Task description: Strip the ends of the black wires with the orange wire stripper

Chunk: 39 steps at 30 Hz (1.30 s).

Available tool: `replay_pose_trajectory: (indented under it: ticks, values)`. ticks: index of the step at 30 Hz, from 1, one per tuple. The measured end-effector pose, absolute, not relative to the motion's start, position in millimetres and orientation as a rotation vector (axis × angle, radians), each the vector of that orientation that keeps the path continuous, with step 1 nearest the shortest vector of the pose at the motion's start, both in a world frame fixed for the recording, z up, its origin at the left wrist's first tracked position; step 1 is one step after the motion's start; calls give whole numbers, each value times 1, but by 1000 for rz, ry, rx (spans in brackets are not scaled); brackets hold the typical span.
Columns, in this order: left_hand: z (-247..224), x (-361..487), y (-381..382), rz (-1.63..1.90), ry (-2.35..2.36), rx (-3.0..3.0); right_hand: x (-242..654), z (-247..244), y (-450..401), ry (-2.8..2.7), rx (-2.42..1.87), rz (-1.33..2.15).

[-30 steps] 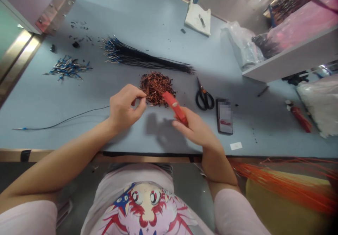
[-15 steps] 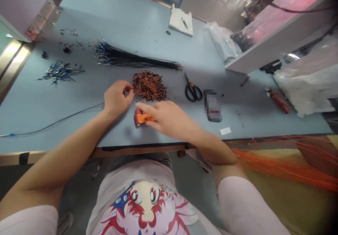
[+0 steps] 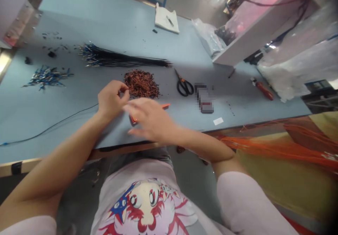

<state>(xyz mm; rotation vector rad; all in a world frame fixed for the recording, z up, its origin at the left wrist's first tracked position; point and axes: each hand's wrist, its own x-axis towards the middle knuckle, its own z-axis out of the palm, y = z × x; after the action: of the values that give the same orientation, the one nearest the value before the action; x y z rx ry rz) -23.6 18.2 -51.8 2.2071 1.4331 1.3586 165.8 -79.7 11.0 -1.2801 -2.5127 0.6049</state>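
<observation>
The left hand [image 3: 111, 99] is pinching its fingers together on something too small to make out, keeping that work just beside a heap of copper wire scraps [image 3: 141, 83]. The right hand [image 3: 150, 117] is hovering, fingers spread and blurred, over an orange tool [image 3: 165, 105], apparently not gripping it.

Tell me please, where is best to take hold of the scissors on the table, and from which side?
Take the black loop handles of the scissors from the near side, past the right hand. They lie flat, blades pointing away and loops on the near side, so fingers can probably enter the loops from above, clear of the blades.
</observation>
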Motion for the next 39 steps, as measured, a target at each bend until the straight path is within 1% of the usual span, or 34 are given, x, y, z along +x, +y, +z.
replay_pose_trajectory:
  ticks: [3,5,7,9,11,13,16,19,24,29,32,39]
  values:
    - [-51,-18,14,1367,1445,2185,193,-10,-75,-2551,-1499,381]
    - [-50,-14,10,1395,1419,2179,208,-26,-72,-2593,-1575,301]
    - [-47,-12,6,1440,1388,2173,217,-36,-67,-2635,-1567,296]
    - [-43,-11,3,1481,1387,2162,224,-33,-60,-2593,-1549,352]
    - [-37,-13,1,1513,1412,2148,232,-20,-51,-2383,-1537,496]
    - [-31,-16,-1,1552,1432,2128,240,-2,-42,-1936,-1507,735]
    - [-26,-17,-5,1570,1425,2096,244,16,-31,-1311,-1252,1315]
    - [-23,-13,-10,1564,1333,2115,234,7,-28,-1032,-1066,1719]
    - [-20,-10,-14,1622,1171,2229,221,-27,-36,-869,-962,2084]
    - [-14,-16,-13,1598,1261,2253,227,-24,-42,-922,-923,2268]
    - [-13,-16,-14,1582,1202,2230,229,-19,-43,-912,-907,2333]
    - [-13,-11,-17,1580,1123,2277,227,-18,-48,-926,-859,2307]
